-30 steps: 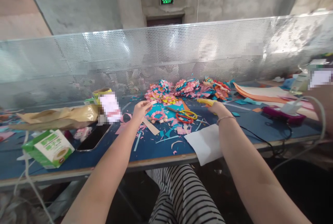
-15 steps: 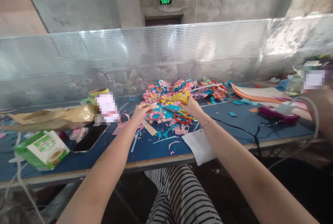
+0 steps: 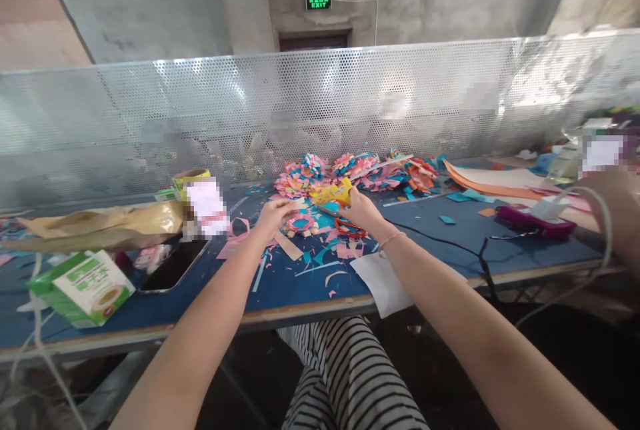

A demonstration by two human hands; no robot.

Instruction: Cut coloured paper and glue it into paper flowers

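My right hand (image 3: 366,211) is wrapped round a yellow glue gun (image 3: 340,192), its nozzle pointing left toward my other hand. A black cord trails away to the right behind my wrist. My left hand (image 3: 274,218) pinches a small pale beige paper piece (image 3: 301,204) close to the nozzle. Just below these lies a ring of pink and beige folded paper (image 3: 313,225), partly behind my left fingers. Red-handled scissors (image 3: 350,230) rest under my right hand. A beige paper strip (image 3: 288,245) lies near my left wrist.
Pink, blue and orange paper flowers (image 3: 350,167) are heaped against the perforated metal screen (image 3: 210,110). Paper scraps litter the blue tabletop. To the left are a phone (image 3: 173,269) and a green box (image 3: 83,289); a purple power strip (image 3: 535,220) and another person's arm (image 3: 617,210) are at right.
My right hand has moved left with the glue gun, bringing the nozzle nearer the beige paper piece. My left hand stays almost still, keeping its pinch.
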